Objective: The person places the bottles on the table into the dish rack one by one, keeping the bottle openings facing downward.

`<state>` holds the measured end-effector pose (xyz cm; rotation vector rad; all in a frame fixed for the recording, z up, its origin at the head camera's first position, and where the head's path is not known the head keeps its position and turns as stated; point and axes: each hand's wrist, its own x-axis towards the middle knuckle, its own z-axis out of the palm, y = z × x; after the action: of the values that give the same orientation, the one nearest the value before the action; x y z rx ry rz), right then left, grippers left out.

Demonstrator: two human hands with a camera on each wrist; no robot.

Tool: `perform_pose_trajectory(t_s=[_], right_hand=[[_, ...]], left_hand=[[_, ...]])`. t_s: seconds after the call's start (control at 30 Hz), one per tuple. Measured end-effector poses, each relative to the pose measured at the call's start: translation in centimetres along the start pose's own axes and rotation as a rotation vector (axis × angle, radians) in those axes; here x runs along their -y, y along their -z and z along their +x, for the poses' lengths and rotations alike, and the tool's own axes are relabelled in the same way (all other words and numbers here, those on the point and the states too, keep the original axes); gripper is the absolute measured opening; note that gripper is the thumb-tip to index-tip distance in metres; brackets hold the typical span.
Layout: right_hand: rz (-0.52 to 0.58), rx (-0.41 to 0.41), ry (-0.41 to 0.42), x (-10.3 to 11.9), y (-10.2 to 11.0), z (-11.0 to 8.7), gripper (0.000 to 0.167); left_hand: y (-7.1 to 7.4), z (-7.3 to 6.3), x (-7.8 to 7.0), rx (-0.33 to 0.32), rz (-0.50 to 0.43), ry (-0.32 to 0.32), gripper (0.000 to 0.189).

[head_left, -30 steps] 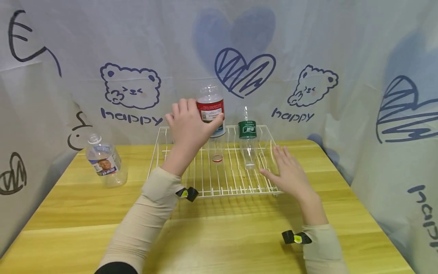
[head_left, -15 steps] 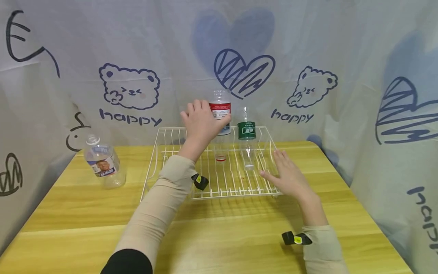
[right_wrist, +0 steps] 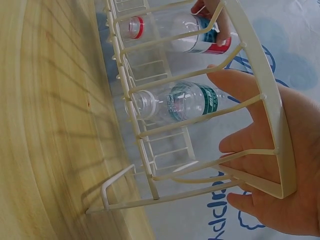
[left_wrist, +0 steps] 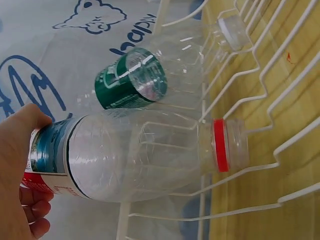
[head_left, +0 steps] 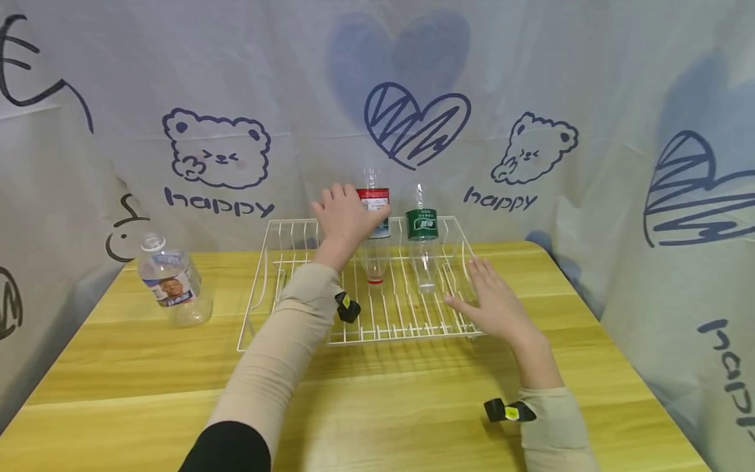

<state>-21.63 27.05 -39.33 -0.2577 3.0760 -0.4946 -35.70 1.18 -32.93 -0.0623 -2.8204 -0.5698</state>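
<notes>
My left hand (head_left: 345, 219) grips a clear plastic bottle (left_wrist: 130, 155) around its red and blue label. Upside down, the bottle has its red-ringed neck (left_wrist: 230, 145) low among the wires of a white wire dish rack (head_left: 407, 338). Beside it, a second clear bottle with a green label (head_left: 422, 226) also stands neck down in the rack. My right hand (head_left: 501, 305) lies with straight fingers against the rack's right side. In the right wrist view its palm and fingers are behind the rack's end wires (right_wrist: 280, 130).
A clear bottle with a face on its label (head_left: 174, 285) stands upright on the wooden table (head_left: 401, 406), left of the rack. Behind the table hangs a pale curtain (head_left: 318, 98) with bear and heart drawings.
My left hand has moved right and then lowered the red-labelled bottle so its neck sits deeper in the rack. The right hand has stayed at the rack's side.
</notes>
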Motion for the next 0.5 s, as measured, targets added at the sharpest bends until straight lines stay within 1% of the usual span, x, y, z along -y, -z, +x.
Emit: perform_pose_trajectory(t_s=[0.1,0.2,0.27,0.37,0.5], right_hand=[[-0.007,0.000,0.004,0.0,-0.1,-0.1,0.096],[-0.008,0.002,0.004,0.0,-0.1,-0.1,0.096],[-0.009,0.003,0.004,0.0,0.0,-0.1,0.096],[-0.012,0.000,0.004,0.1,0.2,-0.1,0.095],[-0.018,0.004,0.007,0.2,0.2,0.0,0.096]], left_hand=[[-0.6,0.0,0.2,0.041,-0.015,0.024,0.095],[-1.0,0.2,0.3,0.067,-0.023,0.053,0.095],[-1.2,0.3,0.3,0.074,-0.021,0.069,0.095],[-1.4,0.6,0.4,0.073,-0.031,0.075,0.094],[-1.7,0.7,0.6,0.098,-0.039,0.090,0.095]])
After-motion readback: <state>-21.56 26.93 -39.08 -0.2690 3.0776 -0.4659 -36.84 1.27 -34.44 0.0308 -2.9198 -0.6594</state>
